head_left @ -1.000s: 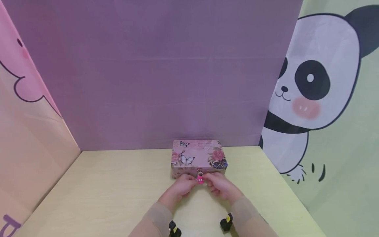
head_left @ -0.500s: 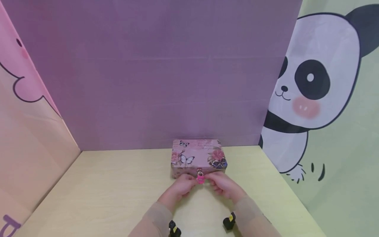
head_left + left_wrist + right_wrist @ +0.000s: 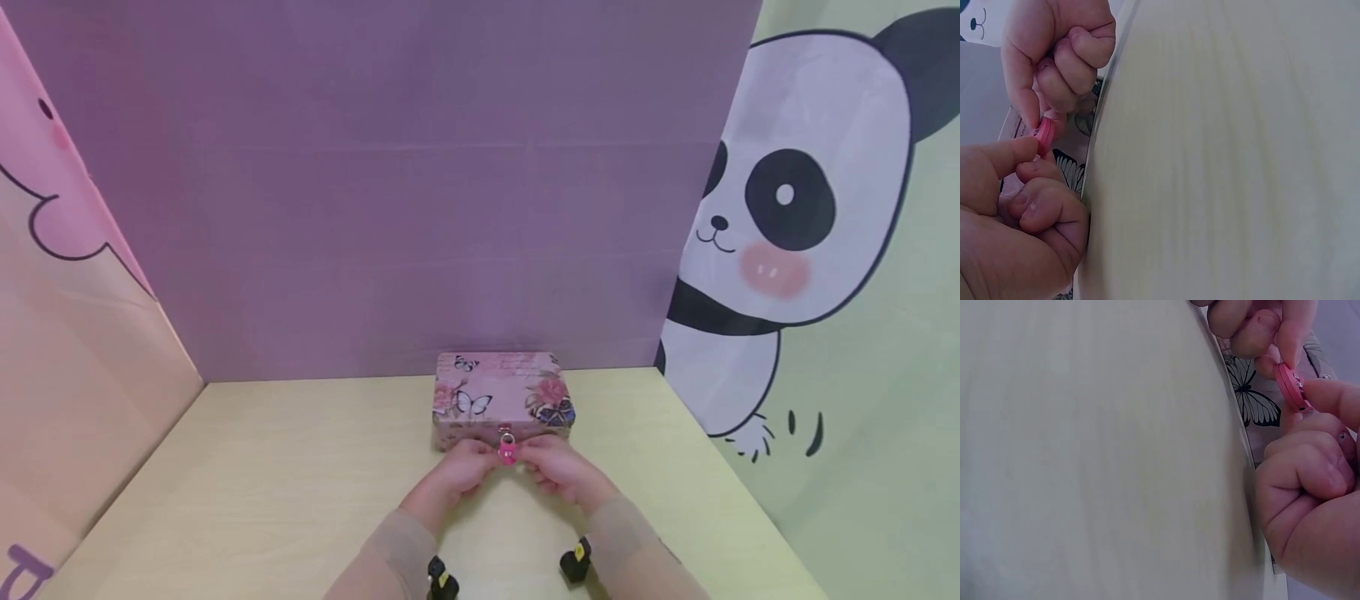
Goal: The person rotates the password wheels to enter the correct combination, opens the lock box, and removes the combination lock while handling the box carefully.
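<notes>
A small pink padlock [image 3: 507, 451] with number dials hangs by its silver shackle from the front clasp of a pink tin box [image 3: 498, 387] printed with butterflies and flowers. My left hand [image 3: 463, 467] pinches one side of the padlock between thumb and forefinger. On the other side, my right hand [image 3: 564, 468] holds it with thumb and forefinger. Both wrist views show the pink padlock body [image 3: 1046, 135] between the fingertips of the two hands, with the other fingers curled in. The box lid is down, and the hands cover part of its front.
The box stands at the back of a pale wooden table [image 3: 300, 483], close to a purple backdrop [image 3: 420, 183]. Printed side panels flank the table, one showing a panda [image 3: 810, 283]. A black wrist mount [image 3: 575, 562] sits beside the right forearm, another near the left.
My right hand shifted slightly outward to the right, then back in against the padlock. The left hand and the box have stayed in place.
</notes>
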`<state>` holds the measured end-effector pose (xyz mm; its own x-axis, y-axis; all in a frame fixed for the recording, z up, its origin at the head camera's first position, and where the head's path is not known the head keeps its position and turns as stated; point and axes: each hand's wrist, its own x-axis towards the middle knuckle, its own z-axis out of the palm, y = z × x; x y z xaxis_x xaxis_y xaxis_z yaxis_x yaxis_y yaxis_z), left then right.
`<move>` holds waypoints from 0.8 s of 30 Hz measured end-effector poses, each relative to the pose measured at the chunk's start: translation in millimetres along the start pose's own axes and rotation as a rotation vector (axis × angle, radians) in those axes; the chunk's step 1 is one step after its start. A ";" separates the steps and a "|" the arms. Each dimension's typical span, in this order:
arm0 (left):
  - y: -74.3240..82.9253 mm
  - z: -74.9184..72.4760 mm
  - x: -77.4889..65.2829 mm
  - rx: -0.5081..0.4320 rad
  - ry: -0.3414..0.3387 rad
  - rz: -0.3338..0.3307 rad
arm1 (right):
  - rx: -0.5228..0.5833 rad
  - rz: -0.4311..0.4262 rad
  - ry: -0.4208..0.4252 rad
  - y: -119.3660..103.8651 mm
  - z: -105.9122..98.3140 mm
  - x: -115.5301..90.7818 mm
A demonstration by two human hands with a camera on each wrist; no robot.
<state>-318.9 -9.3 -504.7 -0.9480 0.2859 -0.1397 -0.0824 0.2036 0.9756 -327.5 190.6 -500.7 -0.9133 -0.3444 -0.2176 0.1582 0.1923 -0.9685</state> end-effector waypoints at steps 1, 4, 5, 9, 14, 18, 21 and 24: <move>0.2 0.2 0.0 0.003 0.002 0.001 | -0.003 0.002 0.003 -0.2 0.5 -0.1; 0.5 0.7 0.3 0.017 0.010 -0.001 | -0.007 0.005 0.005 -0.3 1.7 0.5; 0.8 0.8 0.4 0.020 0.013 -0.003 | -0.006 0.006 0.003 -0.2 2.0 0.7; 0.2 1.1 1.6 0.035 0.019 -0.001 | -0.002 0.008 -0.006 0.3 3.2 1.6; -1.0 1.4 3.8 0.042 0.025 0.005 | -0.012 0.015 -0.008 1.1 4.1 1.5; -1.9 2.1 5.1 0.038 0.024 0.018 | -0.021 0.015 -0.007 0.7 5.0 0.3; -2.5 3.0 5.0 0.036 0.024 0.027 | -0.018 0.012 -0.013 0.5 5.3 -0.1; -2.6 3.8 4.2 0.033 0.020 0.027 | -0.020 0.009 -0.020 1.4 4.9 0.6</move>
<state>-321.4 -5.1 -508.5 -0.9558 0.2728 -0.1098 -0.0470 0.2270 0.9728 -326.0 186.2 -502.8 -0.9042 -0.3605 -0.2288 0.1588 0.2135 -0.9639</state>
